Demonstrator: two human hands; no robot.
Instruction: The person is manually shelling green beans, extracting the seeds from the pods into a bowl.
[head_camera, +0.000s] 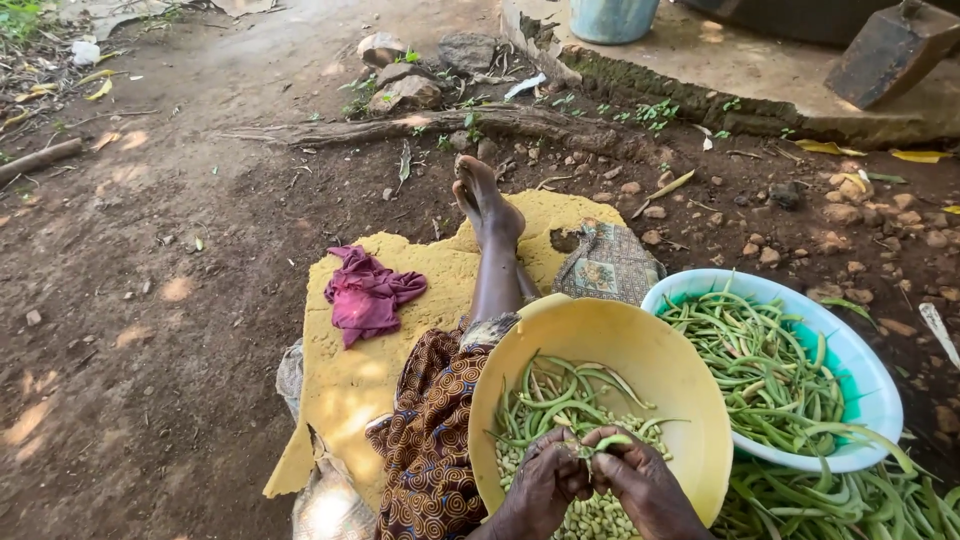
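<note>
Bare brown dirt ground (150, 300) fills the left of the frame; we sit on a yellow foam mat (345, 385). At bottom centre, our left hand (545, 485) and right hand (645, 485) pinch one slim green bean pod (605, 443) between narrowed fingers, above a round yellow plastic bowl (650, 350) holding shelled beans. A white-and-turquoise plastic basin (865, 375) of pods sits just right.

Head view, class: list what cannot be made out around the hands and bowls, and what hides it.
- Bean pod: its middle is covered by the left hand and right hand.
- Yellow bowl: near rim cut off by the bottom edge.
- Blue basin: floor buried under pods.
- Loose pods: pile runs beyond the frame.
</note>
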